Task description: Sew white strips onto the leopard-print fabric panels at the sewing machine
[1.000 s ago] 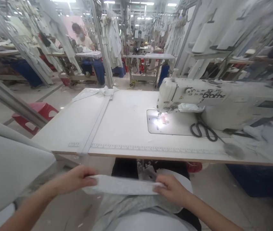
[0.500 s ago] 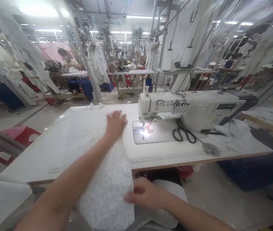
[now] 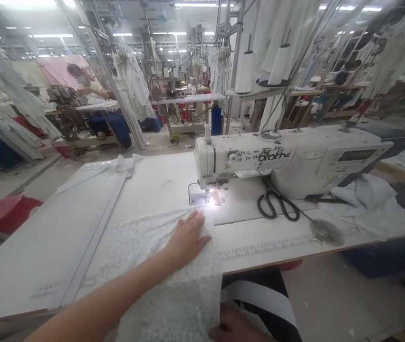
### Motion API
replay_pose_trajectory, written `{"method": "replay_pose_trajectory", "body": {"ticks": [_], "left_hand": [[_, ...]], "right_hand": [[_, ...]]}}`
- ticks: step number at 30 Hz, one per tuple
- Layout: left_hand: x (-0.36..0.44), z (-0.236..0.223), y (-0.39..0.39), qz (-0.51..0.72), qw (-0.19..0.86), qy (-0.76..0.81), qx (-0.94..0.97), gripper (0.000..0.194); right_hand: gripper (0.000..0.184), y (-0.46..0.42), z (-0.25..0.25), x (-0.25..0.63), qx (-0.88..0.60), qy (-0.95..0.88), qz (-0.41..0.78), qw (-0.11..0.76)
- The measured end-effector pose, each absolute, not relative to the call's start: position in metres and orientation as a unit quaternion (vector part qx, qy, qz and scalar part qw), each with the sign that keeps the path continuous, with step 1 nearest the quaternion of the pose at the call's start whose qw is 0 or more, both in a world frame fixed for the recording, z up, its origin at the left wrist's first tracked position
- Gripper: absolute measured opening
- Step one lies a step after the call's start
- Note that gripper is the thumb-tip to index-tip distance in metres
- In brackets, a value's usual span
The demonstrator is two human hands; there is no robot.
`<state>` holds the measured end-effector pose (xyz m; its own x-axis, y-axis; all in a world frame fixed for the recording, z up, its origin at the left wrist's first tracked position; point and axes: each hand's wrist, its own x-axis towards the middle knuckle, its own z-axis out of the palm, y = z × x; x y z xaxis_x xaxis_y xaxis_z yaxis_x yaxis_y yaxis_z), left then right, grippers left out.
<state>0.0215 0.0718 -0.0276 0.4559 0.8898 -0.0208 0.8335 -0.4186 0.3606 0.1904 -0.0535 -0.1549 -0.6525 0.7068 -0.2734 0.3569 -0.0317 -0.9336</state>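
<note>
Since the last look, the patterned cloth [image 3: 177, 294] has moved right, away from the counter's back left part, and its top right corner now sits just in front of the needle [image 3: 207, 195]. I cannot tell if it goes under the needle. The left hand [image 3: 186, 240] has come nearer to the front edge of the counter [image 3: 38, 247], and the right hand [image 3: 236, 327] has gone lower. Most of the cloth lies flat on the counter, and its near end hangs over the front edge. The left hand's grip is apart: the palm rests on top of the cloth near the needle, with the thumb out to the side. The right hand is below the front edge, by the cloth's right side, with bent fingers. It is dark there, so I cannot tell if its grip is clamped on the cloth. A big white sewing machine [image 3: 295, 166] stands toward the counter's right end, its light shining by the needle. Black scissor handles [image 3: 271, 191] lie in front of it. Ruler marks [image 3: 266, 248] run along the front edge. Crumpled white cloth [image 3: 370, 199] sits near the right end. On the left part, a long gray strip [image 3: 93, 235] goes from back to front.
</note>
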Motion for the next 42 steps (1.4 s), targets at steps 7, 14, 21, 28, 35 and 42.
{"method": "replay_pose_trajectory", "body": {"ticks": [7,14,21,28,35,42], "left_hand": [[0.030,-0.029,0.110,0.107,0.149,0.505,0.844,0.044],[0.017,-0.026,0.088,0.084,0.146,0.530,0.831,0.052],[0.022,-0.011,-0.015,0.123,0.400,0.433,0.799,0.037],[0.048,-0.003,-0.035,0.344,0.822,0.273,0.362,0.061],[0.031,0.018,0.003,0.462,0.716,0.430,0.300,0.031],[0.040,0.021,0.011,0.392,0.738,0.390,0.387,0.032]], "right_hand": [[0.021,-0.037,-0.159,0.192,-0.456,-0.678,0.532,0.221],[0.035,-0.041,-0.141,0.249,-0.658,-0.682,0.274,0.164],[0.016,-0.044,-0.091,0.256,-0.585,-0.674,0.425,0.150],[0.017,-0.067,-0.002,0.204,-0.384,-0.650,0.517,0.403],[0.006,-0.071,-0.075,0.198,-0.466,-0.692,0.492,0.248],[0.017,-0.059,-0.035,0.193,-0.403,-0.570,0.601,0.389]]}}
